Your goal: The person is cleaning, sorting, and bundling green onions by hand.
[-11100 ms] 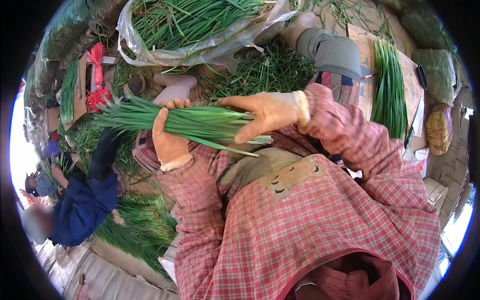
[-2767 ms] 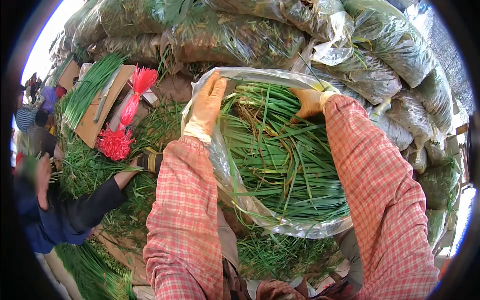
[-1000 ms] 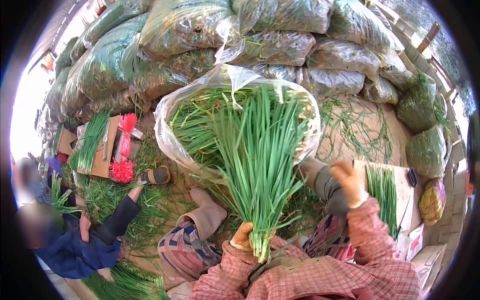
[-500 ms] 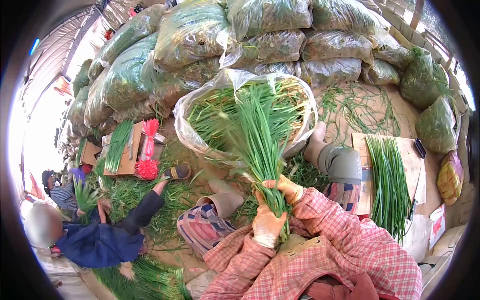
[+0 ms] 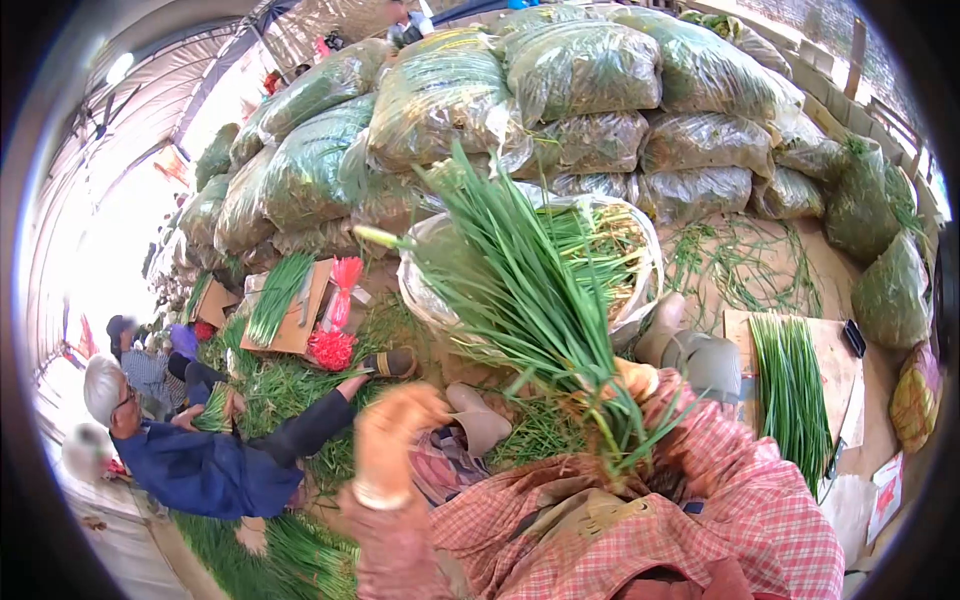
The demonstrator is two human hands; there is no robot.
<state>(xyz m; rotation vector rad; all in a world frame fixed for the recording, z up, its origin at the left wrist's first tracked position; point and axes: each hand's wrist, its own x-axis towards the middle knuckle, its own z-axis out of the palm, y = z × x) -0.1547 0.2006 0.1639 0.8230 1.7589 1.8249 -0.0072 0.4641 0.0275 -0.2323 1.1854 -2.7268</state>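
A bunch of long green stalks (image 5: 540, 270) fans out above a white plastic-lined basket (image 5: 648, 270), its lower ends near the lap. Gloved in orange, my right hand (image 5: 636, 380) is wrapped round the bunch near its lower part, partly hidden by the leaves. My left hand (image 5: 398, 420), also in an orange glove, is raised to the left, apart from the bunch and blurred, so its fingers are unclear. A pale stalk end (image 5: 376, 237) shows at the left of the leaves. More cut stalks and yellowish scraps lie in the basket.
Stuffed plastic sacks (image 5: 585, 70) are piled behind the basket. On the right, stalks (image 5: 790, 390) lie on a board (image 5: 740, 330) beside a knife (image 5: 836, 455). A co-worker (image 5: 200, 460) sits at the left, near red ties (image 5: 332, 348) and a box of stalks (image 5: 280, 300).
My left hand has let go of the bunch and moved left. The bunch has spread and tilted left in my right hand. The whole view has shifted, showing more above the sacks.
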